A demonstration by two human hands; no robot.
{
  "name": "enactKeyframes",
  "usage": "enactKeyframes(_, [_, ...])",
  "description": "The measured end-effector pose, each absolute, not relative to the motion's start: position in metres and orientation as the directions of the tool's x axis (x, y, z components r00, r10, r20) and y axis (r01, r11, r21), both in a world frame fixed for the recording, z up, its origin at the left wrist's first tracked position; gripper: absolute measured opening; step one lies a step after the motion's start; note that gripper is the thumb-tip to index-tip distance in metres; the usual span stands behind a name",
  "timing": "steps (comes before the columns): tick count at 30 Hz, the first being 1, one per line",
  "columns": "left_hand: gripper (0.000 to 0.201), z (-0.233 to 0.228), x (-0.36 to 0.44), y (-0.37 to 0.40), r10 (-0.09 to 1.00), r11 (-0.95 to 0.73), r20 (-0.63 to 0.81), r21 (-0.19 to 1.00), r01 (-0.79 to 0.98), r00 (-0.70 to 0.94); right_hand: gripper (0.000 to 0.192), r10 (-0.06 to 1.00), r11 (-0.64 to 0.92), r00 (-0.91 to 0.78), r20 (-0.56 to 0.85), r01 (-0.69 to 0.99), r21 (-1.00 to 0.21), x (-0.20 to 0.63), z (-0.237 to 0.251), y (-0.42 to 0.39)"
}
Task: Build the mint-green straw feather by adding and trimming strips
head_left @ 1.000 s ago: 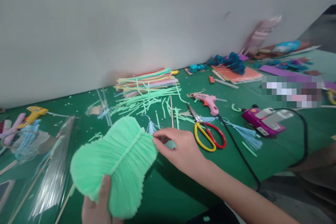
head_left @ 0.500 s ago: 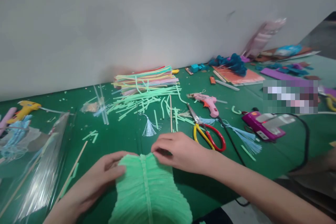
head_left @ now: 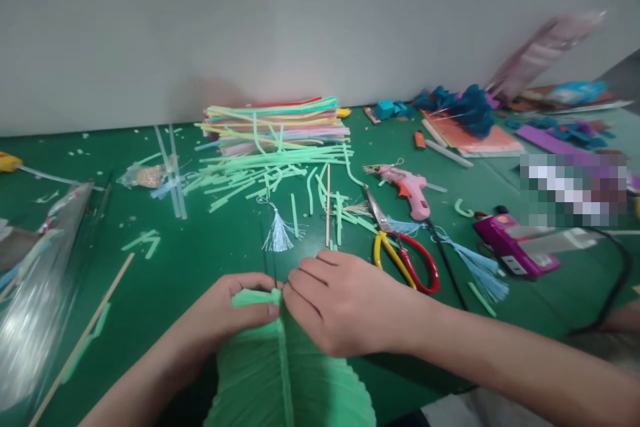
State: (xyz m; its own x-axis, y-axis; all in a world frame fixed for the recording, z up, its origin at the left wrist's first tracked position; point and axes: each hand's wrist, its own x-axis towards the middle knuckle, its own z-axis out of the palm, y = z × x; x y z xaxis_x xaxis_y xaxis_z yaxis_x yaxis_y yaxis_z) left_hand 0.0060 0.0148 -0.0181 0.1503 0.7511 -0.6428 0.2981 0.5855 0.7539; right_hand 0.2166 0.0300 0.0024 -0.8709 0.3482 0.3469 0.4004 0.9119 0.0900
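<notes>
1. Head view: your left hand [head_left: 227, 310] and your right hand [head_left: 340, 303] meet at the far end of the green pleated paper piece [head_left: 285, 373], fingertips nearly touching over its centre seam.
2. Your left hand has its thumb and fingers closed together, pinching the paper's far left corner.
3. Your right hand lies over the far right corner with the fingers curled down on the paper; whether it grips or only presses, you cannot tell.
4. The green pleated paper piece lies at the near edge of the green tabletop [head_left: 200, 260], right in front of you. Its long axis runs from you away toward the wall, along the centre seam; the narrow far end points at the white tassel [head_left: 278, 235], and the wide near end runs out of the bottom of the picture.
5. Just beyond your right hand lie the scissors [head_left: 400, 250] with one yellow and one red handle, blades pointing away from you.
6. Past them rests a pink glue gun [head_left: 407, 185]; farther back, a stack of coloured straws [head_left: 277, 123] lies against the wall.
</notes>
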Motion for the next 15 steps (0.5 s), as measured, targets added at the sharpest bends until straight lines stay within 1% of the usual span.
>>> enactKeyframes(3, [0.024,-0.021,0.005,0.020,0.761,0.492,-0.593,0.792,0.362,0.263,0.026,0.356,0.916,-0.872,0.337,0.398,0.062,0.213,0.004,0.032])
enactKeyframes(5, [0.023,-0.023,0.005,0.021,0.752,0.466,-0.587,0.795,0.388,0.299,0.025,0.358,0.918,-0.875,0.326,0.393,0.047,0.210,0.004,0.033])
enactKeyframes(10, [0.016,-0.022,0.002,0.021,0.753,0.409,-0.567,0.801,0.438,0.334,0.023,0.349,0.926,-0.889,0.295,0.376,0.035,0.203,0.003,0.034])
enactKeyframes(13, [0.019,-0.021,0.003,0.021,0.760,0.380,-0.555,0.801,0.463,0.337,0.025,0.341,0.931,-0.895,0.288,0.363,0.027,0.202,0.004,0.037])
enactKeyframes(15, [0.018,-0.020,0.004,0.020,0.763,0.364,-0.549,0.801,0.475,0.341,0.026,0.315,0.943,-0.916,0.247,0.332,0.030,0.204,0.007,0.041])
